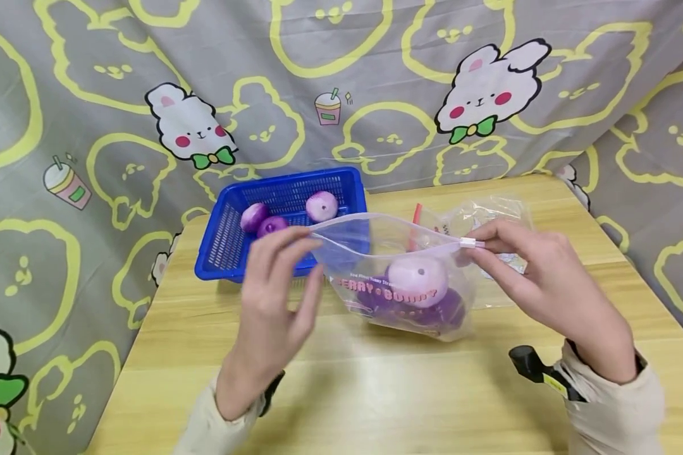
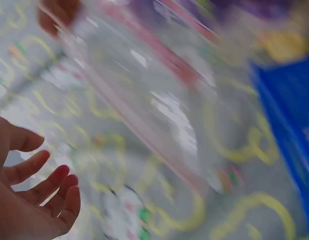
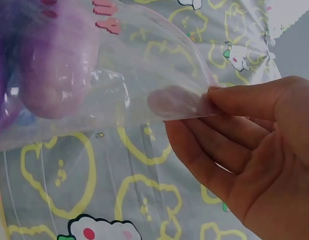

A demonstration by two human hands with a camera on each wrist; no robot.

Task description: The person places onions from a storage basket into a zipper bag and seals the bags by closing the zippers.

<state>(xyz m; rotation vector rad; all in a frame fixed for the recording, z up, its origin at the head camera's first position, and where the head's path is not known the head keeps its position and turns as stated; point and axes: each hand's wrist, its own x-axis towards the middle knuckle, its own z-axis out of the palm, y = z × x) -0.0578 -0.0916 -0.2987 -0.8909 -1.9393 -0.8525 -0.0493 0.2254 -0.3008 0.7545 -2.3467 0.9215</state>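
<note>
A clear slider zip bag (image 1: 341,287) with pink lettering hangs above the table, its mouth parted. Inside it lie several purple-and-white onions (image 1: 418,281), which look like models. My right hand (image 1: 546,272) pinches the bag's top right corner by the white slider (image 1: 471,242); in the right wrist view thumb and fingers grip that corner of the bag (image 3: 112,82). By the top left corner is my left hand (image 1: 276,297), its fingers loosely bent. The blurred left wrist view shows this hand (image 2: 37,190) apart from the bag (image 2: 139,95), holding nothing.
Behind the bag on the left stands a blue plastic basket (image 1: 205,268) with three purple onions (image 1: 321,206) in it. Another clear bag (image 1: 515,212) with a red strip lies at the table's back right. A patterned grey curtain (image 1: 375,82) borders the wooden table (image 1: 341,398).
</note>
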